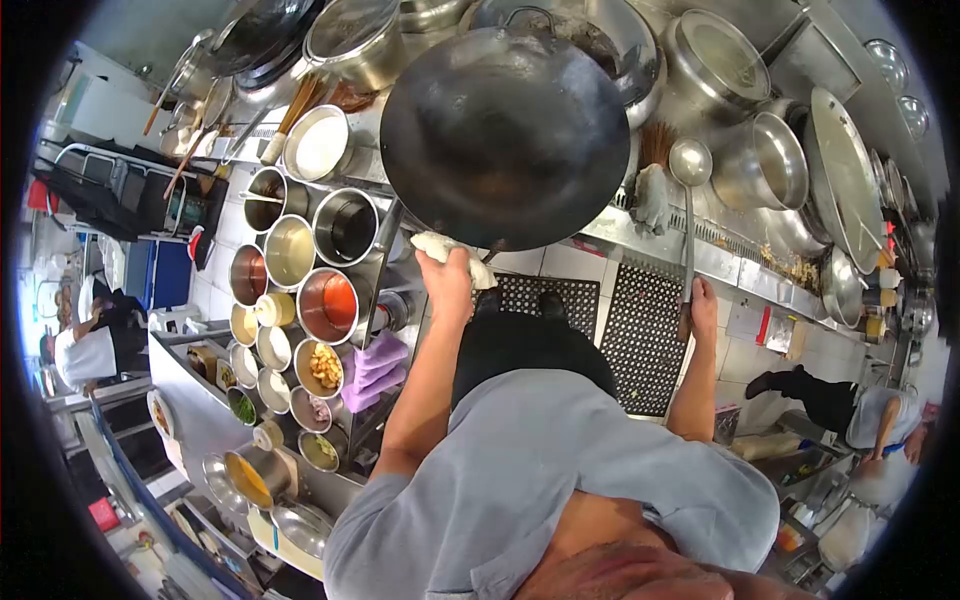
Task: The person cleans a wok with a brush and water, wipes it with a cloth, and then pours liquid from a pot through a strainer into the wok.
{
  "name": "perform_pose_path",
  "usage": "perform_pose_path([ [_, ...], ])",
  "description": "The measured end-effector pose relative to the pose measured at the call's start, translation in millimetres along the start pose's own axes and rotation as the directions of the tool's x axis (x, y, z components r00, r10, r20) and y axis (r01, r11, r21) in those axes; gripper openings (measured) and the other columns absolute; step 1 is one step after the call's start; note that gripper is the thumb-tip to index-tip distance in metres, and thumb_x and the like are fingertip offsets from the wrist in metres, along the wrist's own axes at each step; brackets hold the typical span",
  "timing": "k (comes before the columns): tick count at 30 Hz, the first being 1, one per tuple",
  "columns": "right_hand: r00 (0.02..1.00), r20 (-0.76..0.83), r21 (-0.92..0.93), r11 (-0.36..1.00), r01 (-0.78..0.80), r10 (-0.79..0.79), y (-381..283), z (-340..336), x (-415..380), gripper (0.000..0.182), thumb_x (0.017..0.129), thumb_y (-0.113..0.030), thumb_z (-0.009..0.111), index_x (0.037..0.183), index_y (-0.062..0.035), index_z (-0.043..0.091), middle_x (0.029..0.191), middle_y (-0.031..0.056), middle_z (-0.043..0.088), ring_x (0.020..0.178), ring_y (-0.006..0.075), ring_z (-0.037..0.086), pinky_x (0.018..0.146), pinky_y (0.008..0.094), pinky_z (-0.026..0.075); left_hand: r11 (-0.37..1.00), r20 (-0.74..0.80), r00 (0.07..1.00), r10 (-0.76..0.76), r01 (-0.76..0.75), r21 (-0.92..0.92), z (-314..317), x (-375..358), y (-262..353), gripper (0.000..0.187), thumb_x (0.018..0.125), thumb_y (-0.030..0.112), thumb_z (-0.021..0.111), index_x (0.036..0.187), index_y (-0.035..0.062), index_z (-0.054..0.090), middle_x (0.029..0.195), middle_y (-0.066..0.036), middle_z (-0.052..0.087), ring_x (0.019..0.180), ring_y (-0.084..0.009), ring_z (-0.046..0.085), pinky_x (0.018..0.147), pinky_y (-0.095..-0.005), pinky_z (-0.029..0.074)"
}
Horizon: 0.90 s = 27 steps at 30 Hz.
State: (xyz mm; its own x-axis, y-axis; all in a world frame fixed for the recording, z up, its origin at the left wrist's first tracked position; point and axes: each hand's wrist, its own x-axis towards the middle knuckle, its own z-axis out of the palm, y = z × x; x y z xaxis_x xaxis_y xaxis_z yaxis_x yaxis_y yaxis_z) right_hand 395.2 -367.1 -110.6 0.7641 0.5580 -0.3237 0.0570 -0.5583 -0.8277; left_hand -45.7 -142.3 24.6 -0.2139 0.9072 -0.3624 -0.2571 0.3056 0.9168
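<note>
At the near edge of a large black wok (pixel 505 135), my left hand (pixel 450 283) is closed round a folded pale cloth (pixel 455 262), which touches the rim by the handle. The wok's inside looks dark, with no food in it. Off to the right, my right hand (pixel 704 303) grips the lower handle of a long metal ladle (pixel 690 162); its bowl points away from me, over the stove's edge. A grey cloth (pixel 651 200) hangs just left of the ladle.
Pots of sauces and ingredients, one with red liquid (pixel 327 305), crowd the left counter beside a purple cloth (pixel 374 370). Metal pots (pixel 760 160) stand at the right. Black mats (pixel 640 340) cover the floor. One person (pixel 880 412) is far right, another (pixel 95 340) far left.
</note>
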Motion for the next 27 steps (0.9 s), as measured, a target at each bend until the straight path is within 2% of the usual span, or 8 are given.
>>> perform_pose_path([
  [8, 0.965, 0.249, 0.290, 0.945, -0.153, 0.080, -59, 15, -8, 0.058, 0.087, -0.006, 0.053, 0.142, -0.0085, 0.037, 0.077, 0.0015, 0.056, 0.059, 0.0087, 0.049, 0.045, 0.0231, 0.036, 0.997, -0.052, 0.996, 0.071, -0.070, 0.011, -10, -20, 27, 0.041, 0.079, -0.001, 0.055, 0.117, -0.0032, 0.041, 0.101, -0.013, 0.054, 0.086, -0.0194, 0.057, 0.073, -0.0329, 0.049],
  [13, 0.950, 0.212, 0.276, 0.918, -0.284, 0.229, -87, 32, -7, 0.049, 0.089, -0.011, 0.050, 0.138, -0.0109, 0.044, 0.073, 0.0022, 0.055, 0.056, 0.0123, 0.046, 0.048, 0.0279, 0.037, 0.989, -0.106, 0.984, 0.142, -0.145, -0.017, -15, -22, 41, 0.035, 0.078, 0.001, 0.057, 0.111, -0.0018, 0.044, 0.093, -0.010, 0.055, 0.075, -0.0160, 0.055, 0.064, -0.0294, 0.048],
  [15, 0.956, 0.206, -0.054, 0.978, -0.202, 0.209, -93, 32, -6, 0.047, 0.089, -0.012, 0.050, 0.136, -0.0091, 0.045, 0.071, 0.0021, 0.054, 0.053, 0.0123, 0.046, 0.044, 0.0281, 0.035, 0.989, -0.098, 0.985, 0.145, -0.145, 0.015, -15, -26, 50, 0.033, 0.078, 0.001, 0.057, 0.109, -0.0015, 0.045, 0.091, -0.009, 0.055, 0.074, -0.0154, 0.055, 0.064, -0.0294, 0.048],
  [16, 0.981, 0.168, -0.019, 0.995, -0.093, 0.095, -76, 39, 4, 0.046, 0.089, -0.013, 0.052, 0.134, -0.0088, 0.044, 0.067, 0.0014, 0.050, 0.051, 0.0110, 0.044, 0.042, 0.0278, 0.034, 0.985, -0.118, 0.978, 0.171, -0.167, 0.045, -14, -25, 48, 0.031, 0.079, 0.002, 0.056, 0.109, -0.0016, 0.048, 0.094, -0.009, 0.056, 0.078, -0.0164, 0.055, 0.066, -0.0301, 0.047],
  [21, 0.986, 0.145, -0.123, 0.990, -0.069, 0.087, -106, 8, 12, 0.065, 0.084, -0.006, 0.055, 0.145, -0.0054, 0.032, 0.065, 0.0036, 0.052, 0.047, 0.0117, 0.046, 0.041, 0.0284, 0.039, 0.973, -0.174, 0.961, 0.217, -0.199, 0.112, -10, -25, 48, 0.035, 0.079, 0.005, 0.057, 0.112, -0.0025, 0.049, 0.095, -0.010, 0.057, 0.079, -0.0170, 0.056, 0.068, -0.0307, 0.048],
  [23, 0.940, 0.125, -0.496, 0.800, 0.337, -0.318, -75, -17, 51, 0.065, 0.084, -0.007, 0.055, 0.145, -0.0080, 0.035, 0.068, 0.0036, 0.055, 0.048, 0.0115, 0.048, 0.044, 0.0283, 0.042, 0.939, -0.188, 0.937, 0.296, -0.249, 0.236, -10, -23, 44, 0.035, 0.079, 0.005, 0.056, 0.112, -0.0031, 0.048, 0.093, -0.011, 0.057, 0.077, -0.0172, 0.057, 0.068, -0.0311, 0.048],
  [26, 0.939, 0.149, -0.357, 0.869, 0.344, -0.310, -173, -6, 2, 0.062, 0.085, -0.007, 0.055, 0.144, -0.0128, 0.039, 0.079, 0.0092, 0.063, 0.057, 0.0154, 0.055, 0.055, 0.0304, 0.048, 0.904, -0.198, 0.918, 0.343, -0.265, 0.336, -14, -11, 39, 0.034, 0.080, 0.007, 0.055, 0.112, -0.0035, 0.049, 0.092, -0.012, 0.058, 0.077, -0.0186, 0.058, 0.067, -0.0315, 0.048],
  [27, 0.956, 0.175, -0.470, 0.833, 0.292, -0.236, -208, 0, -5, 0.061, 0.086, -0.008, 0.056, 0.144, -0.0179, 0.040, 0.087, 0.0131, 0.065, 0.066, 0.0182, 0.058, 0.065, 0.0326, 0.050, 0.887, -0.197, 0.914, 0.355, -0.263, 0.379, -14, -10, 42, 0.035, 0.080, 0.007, 0.055, 0.113, -0.0037, 0.049, 0.093, -0.012, 0.059, 0.079, -0.0192, 0.058, 0.069, -0.0318, 0.048],
])
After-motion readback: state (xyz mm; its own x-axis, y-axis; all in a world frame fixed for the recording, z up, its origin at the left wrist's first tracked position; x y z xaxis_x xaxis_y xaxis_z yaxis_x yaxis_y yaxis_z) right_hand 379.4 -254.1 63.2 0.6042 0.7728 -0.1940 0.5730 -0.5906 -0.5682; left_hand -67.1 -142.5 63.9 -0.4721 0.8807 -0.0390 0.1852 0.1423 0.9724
